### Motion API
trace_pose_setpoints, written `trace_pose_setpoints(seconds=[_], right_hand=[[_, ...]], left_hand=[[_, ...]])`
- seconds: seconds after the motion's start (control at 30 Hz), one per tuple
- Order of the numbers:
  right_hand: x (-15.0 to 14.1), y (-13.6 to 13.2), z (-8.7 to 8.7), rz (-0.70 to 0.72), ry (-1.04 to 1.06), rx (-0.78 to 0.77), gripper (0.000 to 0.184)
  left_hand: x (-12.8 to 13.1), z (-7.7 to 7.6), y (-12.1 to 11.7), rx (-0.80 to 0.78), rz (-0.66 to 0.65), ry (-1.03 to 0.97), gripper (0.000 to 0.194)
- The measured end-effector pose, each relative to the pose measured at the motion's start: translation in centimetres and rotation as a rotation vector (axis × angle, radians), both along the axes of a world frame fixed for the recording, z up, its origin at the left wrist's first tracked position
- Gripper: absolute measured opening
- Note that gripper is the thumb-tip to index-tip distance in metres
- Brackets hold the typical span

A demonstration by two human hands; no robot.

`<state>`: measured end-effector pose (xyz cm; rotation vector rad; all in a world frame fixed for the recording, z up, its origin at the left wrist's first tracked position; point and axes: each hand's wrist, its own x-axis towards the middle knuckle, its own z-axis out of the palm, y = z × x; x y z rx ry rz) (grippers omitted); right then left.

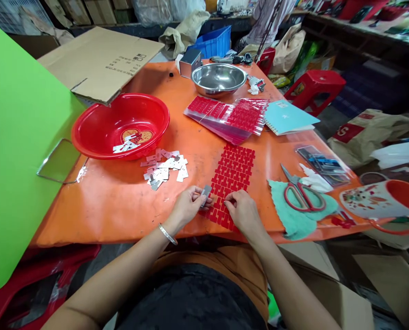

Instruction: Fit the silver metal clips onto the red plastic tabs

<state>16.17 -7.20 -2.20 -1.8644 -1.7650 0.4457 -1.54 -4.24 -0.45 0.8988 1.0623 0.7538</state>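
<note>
My left hand (189,204) pinches a small grey metal plate (206,192) beside the left edge of a red sheet (233,169) cut into rows of T-like pieces. Over the lower part of that sheet, my right hand (241,208) has its thumb and forefinger pressed together; whatever may sit between them is too small to make out. A loose pile of small metal plates (166,168) lies to the left of my left hand. More such plates (126,145) rest inside a red plastic basin (149,107).
Behind the sheet lie plastic-wrapped red sheets (225,114), a steel bowl (219,79) and a light-blue notebook (288,117). Red-handled scissors (302,195) rest on a green cloth (283,215) at right, near a mug (379,201). A cardboard box (101,59) overhangs the basin.
</note>
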Motion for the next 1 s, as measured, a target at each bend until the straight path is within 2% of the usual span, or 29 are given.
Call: trace_pose_setpoints(seconds=[0.2,0.4,0.57,0.67,0.8,0.9,1.0], right_hand=[[-0.4,-0.5,-0.1,-0.01,-0.09,0.004,0.009],[-1.5,-1.9,-0.2,0.0,-0.079,0.105,0.024],[-1.4,-1.8,-0.2,-0.022,-0.03,0.121,0.016],[-1.0,-1.9,-0.1,-0.056,0.085,0.122,0.014],[-0.4,-2.2,0.6,-0.117,0.377,0.041,0.01],[-0.1,-2.3,1.2,-0.204,0.597,-0.011,0.014],[-0.4,-2.0,1.9,-0.273,0.75,-0.008,0.021]], left_hand=[[1.8,-0.2,0.6,-0.016,-0.021,0.025,0.003],[2.2,-0.1,1.1,-0.087,-0.021,-0.001,0.002],[2.2,-0.1,1.3,-0.095,-0.039,0.017,0.005],[2.3,-0.4,1.3,-0.081,-0.041,0.033,0.005],[2.4,-0.5,1.3,-0.084,-0.017,0.051,0.004],[2.3,-0.3,1.4,-0.107,-0.021,0.041,0.002],[2.0,0.1,1.2,-0.108,-0.028,-0.004,0.011]])
